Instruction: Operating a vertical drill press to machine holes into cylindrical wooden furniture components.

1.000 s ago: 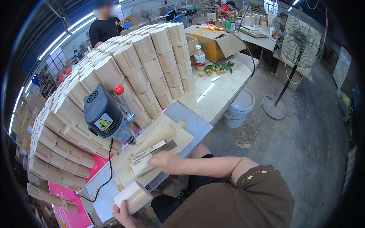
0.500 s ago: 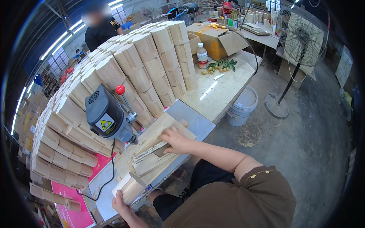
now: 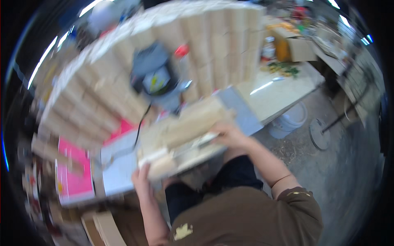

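With the left hand (image 3: pixel 142 179) closed on the left end of a pale wooden block (image 3: pixel 163 165) between both hands, and the right's (image 3: pixel 230 135) bent-fingered grip at the wooden jig (image 3: pixel 193 121) too blurred to tell, steady, even pressure should keep the block square.

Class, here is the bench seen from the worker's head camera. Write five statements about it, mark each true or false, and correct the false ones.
1. The left hand holds a pale wooden block. True.
2. Stacked wooden pieces stand behind the grey drill with its red knob. True.
3. The right hand is on the red knob. False: the right hand is at the wooden boards, apart from the red knob.
4. The white bucket stands on the floor. True.
5. The bottle lies on its side. False: the bottle stands upright.
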`<move>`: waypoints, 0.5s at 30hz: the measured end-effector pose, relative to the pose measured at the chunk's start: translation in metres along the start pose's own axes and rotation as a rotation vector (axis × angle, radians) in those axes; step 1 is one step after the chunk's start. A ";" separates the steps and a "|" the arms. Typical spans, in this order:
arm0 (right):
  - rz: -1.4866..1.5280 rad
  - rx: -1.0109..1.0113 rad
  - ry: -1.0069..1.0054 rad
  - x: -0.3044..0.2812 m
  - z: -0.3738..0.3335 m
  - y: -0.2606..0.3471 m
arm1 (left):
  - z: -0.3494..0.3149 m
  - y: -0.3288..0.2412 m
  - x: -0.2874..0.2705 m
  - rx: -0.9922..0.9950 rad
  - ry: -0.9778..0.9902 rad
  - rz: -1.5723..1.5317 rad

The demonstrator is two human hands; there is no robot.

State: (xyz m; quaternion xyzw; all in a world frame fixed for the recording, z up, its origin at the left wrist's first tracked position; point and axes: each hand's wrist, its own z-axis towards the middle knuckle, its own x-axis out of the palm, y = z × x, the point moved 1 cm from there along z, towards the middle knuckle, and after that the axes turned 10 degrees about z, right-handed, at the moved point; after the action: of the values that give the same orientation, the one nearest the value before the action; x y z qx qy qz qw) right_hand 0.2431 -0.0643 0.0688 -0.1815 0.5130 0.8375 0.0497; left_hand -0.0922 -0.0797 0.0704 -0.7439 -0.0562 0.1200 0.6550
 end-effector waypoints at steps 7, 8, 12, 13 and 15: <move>0.080 0.129 0.054 -0.010 0.008 0.017 | 0.003 -0.007 0.010 -0.063 0.000 -0.048; 0.057 0.147 0.068 -0.008 0.012 0.021 | 0.001 -0.007 0.006 -0.062 0.007 -0.079; 0.023 0.198 0.069 -0.004 0.008 0.022 | -0.004 -0.006 0.007 -0.112 0.014 -0.138; 0.021 0.200 0.069 -0.005 0.007 0.021 | -0.004 -0.006 0.009 -0.106 0.009 -0.149; -0.014 0.124 0.087 -0.010 0.008 0.019 | -0.004 -0.004 0.010 -0.100 0.008 -0.161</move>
State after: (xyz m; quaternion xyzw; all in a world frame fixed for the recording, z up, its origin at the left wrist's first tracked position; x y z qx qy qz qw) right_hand 0.2453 -0.0654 0.0910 -0.2181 0.5645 0.7949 0.0444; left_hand -0.0810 -0.0804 0.0735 -0.7694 -0.1192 0.0612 0.6246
